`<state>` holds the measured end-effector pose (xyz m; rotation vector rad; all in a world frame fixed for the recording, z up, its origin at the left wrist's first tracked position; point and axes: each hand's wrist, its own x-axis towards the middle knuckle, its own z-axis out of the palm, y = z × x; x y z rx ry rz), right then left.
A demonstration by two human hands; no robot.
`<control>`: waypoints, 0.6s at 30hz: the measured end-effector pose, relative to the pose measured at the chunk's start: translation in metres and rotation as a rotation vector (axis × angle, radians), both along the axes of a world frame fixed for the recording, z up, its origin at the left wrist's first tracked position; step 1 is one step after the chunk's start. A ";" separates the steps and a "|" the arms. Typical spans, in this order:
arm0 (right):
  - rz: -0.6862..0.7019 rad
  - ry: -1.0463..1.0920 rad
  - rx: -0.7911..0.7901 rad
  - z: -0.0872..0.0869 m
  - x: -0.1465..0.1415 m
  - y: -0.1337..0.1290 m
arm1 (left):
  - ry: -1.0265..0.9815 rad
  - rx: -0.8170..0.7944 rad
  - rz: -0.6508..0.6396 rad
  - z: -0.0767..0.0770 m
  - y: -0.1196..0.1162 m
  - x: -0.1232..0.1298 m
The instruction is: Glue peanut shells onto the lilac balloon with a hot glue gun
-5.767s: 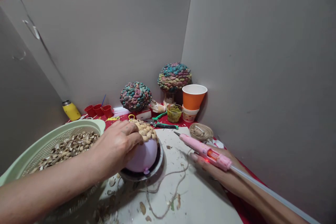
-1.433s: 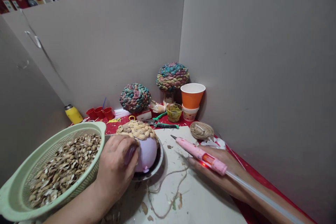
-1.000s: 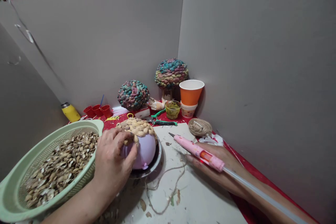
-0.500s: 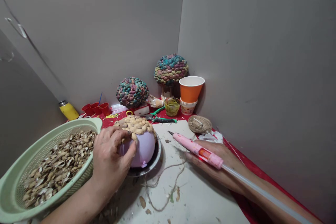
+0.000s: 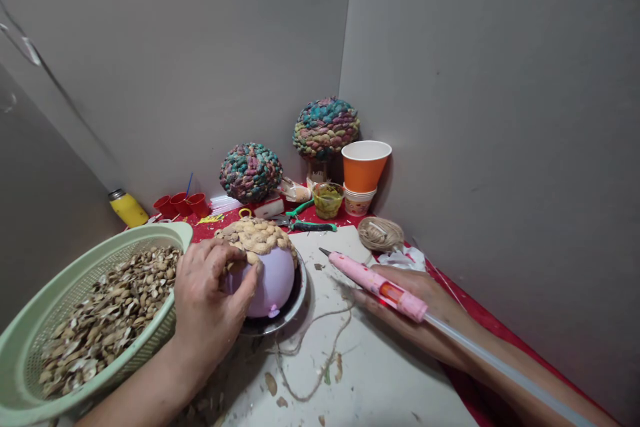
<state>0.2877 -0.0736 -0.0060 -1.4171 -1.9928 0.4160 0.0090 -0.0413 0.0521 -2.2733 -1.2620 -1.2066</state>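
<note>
A lilac balloon (image 5: 275,280), its upper part covered with peanut shells (image 5: 257,235), rests in a round metal bowl (image 5: 301,297), knot toward me. My left hand (image 5: 213,287) is at the balloon's left side, thumb and fingertips closed on a peanut shell (image 5: 253,258) against the lower edge of the shell layer. Part of the balloon is hidden behind that hand. In my right hand (image 5: 400,300) is a pink glue gun (image 5: 365,278), nozzle pointing left toward the balloon but apart from it. A long translucent glue stick (image 5: 490,355) runs out of its rear.
A green colander (image 5: 165,330) of peanut shells stands left. Behind are two coloured shell-covered balls (image 5: 251,172), pliers (image 5: 313,227), a glass bowl (image 5: 329,200), orange cup (image 5: 367,167), twine ball (image 5: 381,235), red cups (image 5: 197,205) and a yellow bottle (image 5: 129,209). Loose string (image 5: 300,399) lies in front.
The view has shifted slightly. My left hand keeps its grip at the balloon, and my right hand holds the glue gun in nearly the same place.
</note>
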 end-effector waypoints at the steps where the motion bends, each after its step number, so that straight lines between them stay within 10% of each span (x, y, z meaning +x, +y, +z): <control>1: 0.001 0.004 -0.003 0.000 0.000 0.000 | 0.002 0.003 0.001 0.000 0.000 0.000; 18: -0.037 0.133 0.059 0.006 -0.002 -0.002 | -0.163 0.025 -0.165 -0.001 -0.013 -0.004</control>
